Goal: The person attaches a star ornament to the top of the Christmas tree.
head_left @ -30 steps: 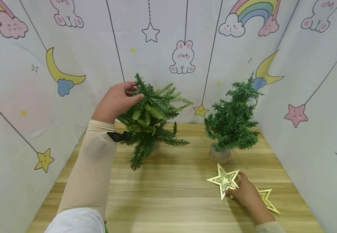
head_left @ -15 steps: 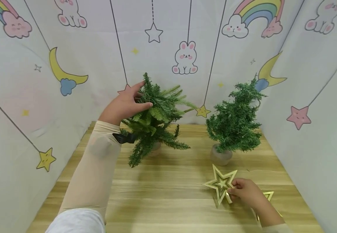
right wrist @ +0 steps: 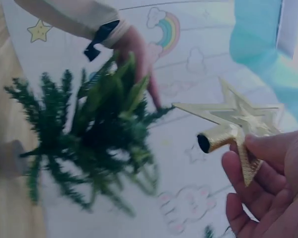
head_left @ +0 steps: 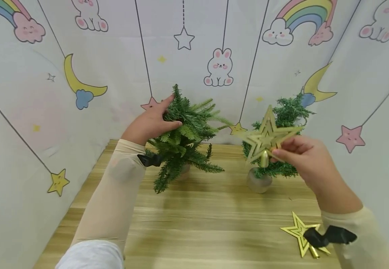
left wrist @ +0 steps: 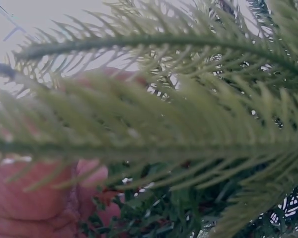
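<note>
Fingers pinching, my right hand (head_left: 310,160) has lifted the gold star (head_left: 266,139), seemingly free to carry; left hand (head_left: 152,121) spread against a tree (head_left: 189,138).

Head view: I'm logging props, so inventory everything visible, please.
Table: 1, wood-toned, below
Backdrop: 1, white with cartoons, back and sides
Left tree: 1, green, back left
Right tree: 1, green, back right
Bases: 2, pale, under trees
Held star: 1, gold, before right tree
Lying star: 1, gold, table's front right
Wrist pieces: 2, black, wrists
Forearm sleeves: 2, beige, forearms
Shirt sleeve: 1, white, left arm
Left hand: 1, bare, at left tree
Right hand: 1, bare, gripping held star
</note>
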Demonstrator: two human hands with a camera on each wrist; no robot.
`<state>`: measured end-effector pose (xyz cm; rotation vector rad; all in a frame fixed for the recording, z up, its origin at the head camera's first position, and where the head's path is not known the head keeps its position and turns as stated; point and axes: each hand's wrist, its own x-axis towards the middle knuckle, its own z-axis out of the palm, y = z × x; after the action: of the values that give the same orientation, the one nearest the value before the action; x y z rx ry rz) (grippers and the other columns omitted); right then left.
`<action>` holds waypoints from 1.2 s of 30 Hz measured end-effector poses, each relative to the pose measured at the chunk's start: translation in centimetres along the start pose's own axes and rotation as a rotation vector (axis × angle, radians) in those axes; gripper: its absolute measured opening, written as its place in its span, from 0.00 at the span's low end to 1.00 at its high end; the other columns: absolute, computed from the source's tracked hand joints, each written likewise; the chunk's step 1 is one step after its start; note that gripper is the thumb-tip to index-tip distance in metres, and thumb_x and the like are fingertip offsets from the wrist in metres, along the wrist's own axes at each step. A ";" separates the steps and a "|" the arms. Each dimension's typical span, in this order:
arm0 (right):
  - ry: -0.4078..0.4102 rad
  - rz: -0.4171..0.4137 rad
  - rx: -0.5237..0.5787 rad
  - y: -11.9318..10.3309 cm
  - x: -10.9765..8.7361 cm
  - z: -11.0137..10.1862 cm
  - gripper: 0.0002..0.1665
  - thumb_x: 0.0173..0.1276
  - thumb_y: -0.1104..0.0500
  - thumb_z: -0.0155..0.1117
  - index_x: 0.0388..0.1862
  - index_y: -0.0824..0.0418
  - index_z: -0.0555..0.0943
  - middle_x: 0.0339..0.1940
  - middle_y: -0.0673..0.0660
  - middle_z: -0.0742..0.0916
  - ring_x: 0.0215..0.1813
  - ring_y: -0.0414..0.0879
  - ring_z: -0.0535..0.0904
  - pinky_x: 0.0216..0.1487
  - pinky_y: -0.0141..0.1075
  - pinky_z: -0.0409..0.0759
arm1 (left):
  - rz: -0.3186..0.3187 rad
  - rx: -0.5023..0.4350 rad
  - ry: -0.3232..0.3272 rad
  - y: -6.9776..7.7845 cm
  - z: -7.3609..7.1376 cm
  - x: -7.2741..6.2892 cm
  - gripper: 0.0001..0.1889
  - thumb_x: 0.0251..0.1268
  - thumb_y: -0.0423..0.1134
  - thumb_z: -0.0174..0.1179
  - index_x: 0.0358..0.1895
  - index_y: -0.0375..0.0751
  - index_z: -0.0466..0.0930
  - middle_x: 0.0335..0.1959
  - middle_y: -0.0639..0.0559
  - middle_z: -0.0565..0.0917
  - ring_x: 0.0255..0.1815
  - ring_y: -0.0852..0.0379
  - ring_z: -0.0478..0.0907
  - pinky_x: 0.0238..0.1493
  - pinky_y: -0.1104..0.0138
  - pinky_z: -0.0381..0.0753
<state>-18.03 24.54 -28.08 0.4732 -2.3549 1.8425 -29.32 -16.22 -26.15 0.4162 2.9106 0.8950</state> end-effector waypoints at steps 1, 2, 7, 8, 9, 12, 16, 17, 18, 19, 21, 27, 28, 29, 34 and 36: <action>0.022 -0.026 0.041 -1.2 1.2 0.2 0.06 0.68 0.68 0.73 0.38 0.71 0.85 0.33 0.55 0.91 0.35 0.44 0.89 0.44 0.31 0.86 | 0.003 -0.002 -0.001 0.0 0.1 0.0 0.51 0.72 0.61 0.62 0.84 0.74 0.32 0.82 0.42 0.60 0.79 0.35 0.61 0.72 0.37 0.64; 0.040 -0.060 0.079 -2.4 2.3 0.5 0.08 0.67 0.67 0.74 0.39 0.72 0.85 0.34 0.56 0.91 0.35 0.45 0.89 0.44 0.31 0.86 | 0.005 -0.002 0.000 0.1 0.2 0.1 0.51 0.72 0.61 0.62 0.84 0.75 0.32 0.82 0.42 0.60 0.79 0.36 0.62 0.72 0.37 0.64; 0.070 -0.226 0.157 -6.4 7.4 3.3 0.13 0.66 0.67 0.76 0.47 0.72 0.86 0.40 0.61 0.91 0.39 0.51 0.88 0.47 0.33 0.87 | 0.021 0.007 0.000 0.3 0.9 0.2 0.51 0.71 0.61 0.63 0.84 0.74 0.33 0.84 0.46 0.55 0.80 0.40 0.60 0.75 0.40 0.62; 0.069 -0.249 0.168 -6.9 8.3 4.0 0.14 0.66 0.67 0.75 0.48 0.72 0.86 0.41 0.62 0.91 0.40 0.52 0.88 0.47 0.34 0.87 | 0.024 0.009 -0.001 0.4 1.0 0.2 0.51 0.71 0.61 0.63 0.84 0.73 0.33 0.84 0.46 0.56 0.80 0.40 0.60 0.75 0.40 0.63; 0.068 -0.257 0.184 -7.3 9.1 4.7 0.13 0.66 0.67 0.76 0.48 0.71 0.87 0.41 0.62 0.91 0.40 0.52 0.88 0.48 0.34 0.87 | 0.029 0.010 -0.003 0.4 1.1 0.3 0.51 0.71 0.62 0.63 0.84 0.73 0.33 0.84 0.47 0.55 0.81 0.40 0.59 0.74 0.40 0.63; 0.066 -0.294 0.221 -7.9 11.5 6.8 0.12 0.66 0.69 0.75 0.47 0.70 0.87 0.41 0.62 0.91 0.41 0.53 0.88 0.48 0.36 0.87 | 0.038 0.009 -0.002 0.7 1.4 0.4 0.51 0.70 0.62 0.64 0.85 0.73 0.36 0.83 0.44 0.59 0.79 0.40 0.62 0.73 0.39 0.65; 0.069 -0.303 0.212 -8.3 14.5 9.1 0.10 0.66 0.69 0.74 0.46 0.68 0.88 0.41 0.61 0.91 0.44 0.51 0.89 0.51 0.38 0.86 | 0.033 0.019 0.001 1.1 1.5 0.5 0.50 0.69 0.63 0.64 0.84 0.75 0.38 0.80 0.44 0.65 0.77 0.40 0.66 0.71 0.39 0.67; 0.070 -0.297 0.206 -8.3 15.2 9.6 0.10 0.67 0.69 0.74 0.46 0.68 0.88 0.40 0.61 0.91 0.44 0.51 0.88 0.51 0.38 0.86 | 0.030 0.022 0.001 1.2 1.6 0.5 0.50 0.69 0.63 0.64 0.84 0.76 0.38 0.79 0.44 0.66 0.76 0.41 0.67 0.71 0.39 0.68; 0.072 -0.286 0.184 -8.3 15.8 10.1 0.10 0.67 0.68 0.74 0.46 0.67 0.88 0.41 0.60 0.91 0.45 0.50 0.89 0.52 0.38 0.85 | 0.026 0.025 -0.001 1.3 1.6 0.4 0.50 0.69 0.63 0.64 0.84 0.76 0.38 0.79 0.45 0.66 0.77 0.41 0.67 0.71 0.39 0.68; 0.074 -0.271 0.153 -8.3 16.4 10.6 0.10 0.67 0.67 0.75 0.46 0.66 0.89 0.41 0.58 0.92 0.46 0.48 0.89 0.52 0.38 0.85 | 0.025 0.030 -0.003 1.3 1.6 0.4 0.50 0.69 0.63 0.64 0.84 0.77 0.38 0.79 0.45 0.67 0.76 0.42 0.67 0.70 0.39 0.68; 0.073 -0.242 0.080 -8.1 17.5 11.6 0.12 0.67 0.63 0.76 0.48 0.65 0.89 0.42 0.56 0.92 0.48 0.46 0.88 0.53 0.38 0.84 | 0.019 0.039 -0.007 1.4 1.7 0.4 0.50 0.69 0.64 0.64 0.84 0.77 0.38 0.80 0.46 0.66 0.76 0.43 0.67 0.70 0.40 0.69; 0.045 -0.234 -0.140 -7.6 19.2 13.9 0.15 0.69 0.56 0.76 0.51 0.60 0.89 0.43 0.53 0.93 0.51 0.42 0.86 0.61 0.36 0.79 | 0.049 0.053 -0.015 1.4 1.4 0.3 0.49 0.70 0.64 0.62 0.84 0.75 0.37 0.80 0.47 0.65 0.77 0.44 0.66 0.73 0.44 0.67; 0.040 -0.240 -0.164 -7.5 19.3 14.2 0.14 0.70 0.55 0.75 0.51 0.60 0.89 0.43 0.52 0.93 0.51 0.42 0.86 0.61 0.35 0.78 | 0.054 0.051 -0.016 1.4 1.4 0.2 0.49 0.70 0.64 0.62 0.84 0.74 0.37 0.80 0.47 0.65 0.77 0.44 0.66 0.73 0.44 0.67; 0.037 -0.247 -0.183 -7.5 19.4 14.5 0.14 0.70 0.55 0.75 0.51 0.59 0.89 0.43 0.52 0.93 0.50 0.42 0.86 0.61 0.35 0.78 | 0.056 0.050 -0.018 1.4 1.3 0.2 0.49 0.70 0.64 0.62 0.84 0.74 0.37 0.80 0.46 0.65 0.77 0.43 0.66 0.73 0.44 0.67; 0.056 -0.271 -0.224 -7.4 19.6 15.2 0.14 0.71 0.54 0.74 0.52 0.58 0.90 0.44 0.52 0.93 0.49 0.41 0.85 0.58 0.34 0.77 | 0.047 0.051 -0.010 1.1 0.9 0.0 0.49 0.71 0.63 0.62 0.85 0.73 0.37 0.79 0.46 0.66 0.76 0.43 0.67 0.73 0.45 0.67; 0.058 -0.280 -0.218 -7.4 19.8 15.3 0.14 0.71 0.54 0.74 0.51 0.59 0.90 0.43 0.52 0.93 0.48 0.42 0.85 0.56 0.34 0.76 | 0.044 0.053 -0.002 0.9 0.7 0.0 0.49 0.71 0.63 0.62 0.85 0.73 0.38 0.79 0.46 0.66 0.77 0.44 0.67 0.73 0.45 0.67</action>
<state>-32.84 4.81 -19.66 0.6728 -2.2785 1.4416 -28.98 -15.10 -26.20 0.4863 2.9400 0.8235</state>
